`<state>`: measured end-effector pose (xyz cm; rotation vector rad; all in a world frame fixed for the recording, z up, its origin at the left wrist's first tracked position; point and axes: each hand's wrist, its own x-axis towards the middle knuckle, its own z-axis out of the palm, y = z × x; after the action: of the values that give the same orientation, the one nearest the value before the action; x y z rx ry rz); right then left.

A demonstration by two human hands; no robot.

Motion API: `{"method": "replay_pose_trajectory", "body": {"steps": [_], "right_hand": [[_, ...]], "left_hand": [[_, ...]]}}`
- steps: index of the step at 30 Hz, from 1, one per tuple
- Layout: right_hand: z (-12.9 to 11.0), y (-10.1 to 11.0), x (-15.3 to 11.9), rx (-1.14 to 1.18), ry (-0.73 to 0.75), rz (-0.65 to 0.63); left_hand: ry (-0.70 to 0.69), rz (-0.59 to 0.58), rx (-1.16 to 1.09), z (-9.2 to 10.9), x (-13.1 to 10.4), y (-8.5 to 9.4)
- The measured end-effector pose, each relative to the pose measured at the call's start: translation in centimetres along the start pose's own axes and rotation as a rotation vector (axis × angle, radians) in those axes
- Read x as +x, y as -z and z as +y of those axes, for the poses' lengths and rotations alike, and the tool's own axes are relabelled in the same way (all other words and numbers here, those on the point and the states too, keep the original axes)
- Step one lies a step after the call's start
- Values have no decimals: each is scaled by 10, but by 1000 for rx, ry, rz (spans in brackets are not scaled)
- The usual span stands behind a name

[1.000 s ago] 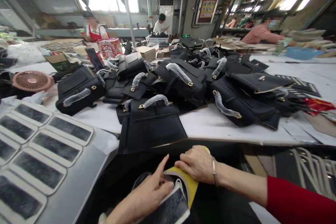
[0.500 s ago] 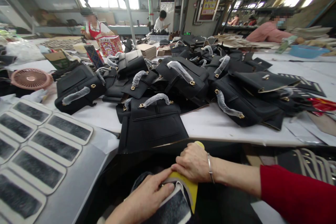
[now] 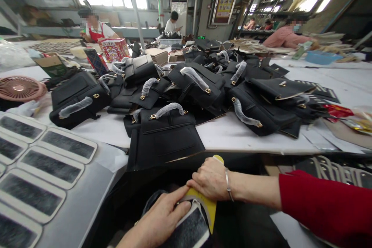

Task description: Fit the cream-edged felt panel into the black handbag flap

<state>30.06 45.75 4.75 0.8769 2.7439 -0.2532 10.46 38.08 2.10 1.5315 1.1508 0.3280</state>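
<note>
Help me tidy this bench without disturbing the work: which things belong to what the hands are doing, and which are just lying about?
In hand:
left hand pressing the grey panel
right hand on the yellow strip
matching panels laid out at left

Lying about:
black handbags heaped on the table
pink fan
red printed box
blue tray

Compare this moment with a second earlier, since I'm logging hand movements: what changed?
The left hand lowered its raised forefinger and now presses flat on the grey-faced panel. The right hand stays on the yellow piece. The pile of black handbags and the panels laid out at left are unmoved.
</note>
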Motion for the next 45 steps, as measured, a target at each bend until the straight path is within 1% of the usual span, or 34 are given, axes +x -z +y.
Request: {"method": "replay_pose_trajectory", "body": {"steps": [3,11,19,25,30,35,37,39,42,45], "right_hand": [[-1,-2,-2,3,-11,-3],[-4,-14,-6,9,-57,15],[-6,-16,-9,9,-73,18],[-9,-17,-12,-9,-85,31],[-15,-20,-19,1,-107,26],[-28,-24,-28,39,-176,28],[-33,-26,-31,69,-202,34],[-39,-28,-34,114,-219,42],[-45,-33,-41,221,-250,56],[-45,-43,-49,404,-322,81]], "left_hand": [[-1,-8,16,0,-1,1],[-33,-6,-8,7,-2,3],[-53,9,32,8,-4,0],[-97,16,67,9,-6,-1],[-112,18,134,10,-3,-4],[-132,22,183,9,-6,-9],[-131,7,145,10,-7,-8],[-113,-38,32,10,-7,-5],[-44,-97,-122,7,-2,0],[40,-73,-177,1,4,4]]}}
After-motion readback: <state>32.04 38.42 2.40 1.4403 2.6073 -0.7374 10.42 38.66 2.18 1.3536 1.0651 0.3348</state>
